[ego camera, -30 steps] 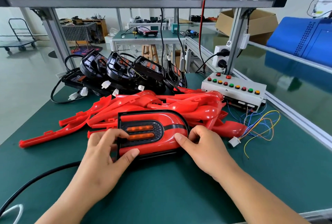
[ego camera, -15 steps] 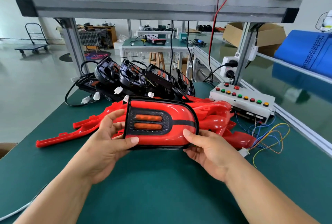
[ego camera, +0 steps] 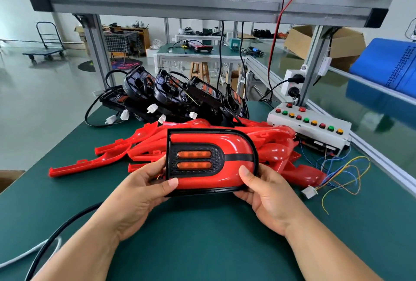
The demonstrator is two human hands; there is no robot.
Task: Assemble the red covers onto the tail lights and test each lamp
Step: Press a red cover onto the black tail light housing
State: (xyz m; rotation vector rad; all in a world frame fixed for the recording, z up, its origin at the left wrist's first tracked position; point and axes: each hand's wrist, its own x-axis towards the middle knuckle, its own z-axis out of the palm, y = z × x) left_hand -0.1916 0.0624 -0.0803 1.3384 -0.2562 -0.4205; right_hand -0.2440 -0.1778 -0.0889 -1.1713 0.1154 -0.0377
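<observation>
Red glossy cover seated on black-rimmed tail light (ego camera: 210, 161), two amber lenses in dark grille, held above table (ego camera: 202, 235); left hand (ego camera: 139, 193) and right hand (ego camera: 267, 197) fingers grasping its ends.

Bare hands, bare forearms
Left hand (ego camera: 137, 193) and right hand (ego camera: 267, 197) uncovered to the frame edge; thumbnails look short and plain, far as I can tell.
</observation>
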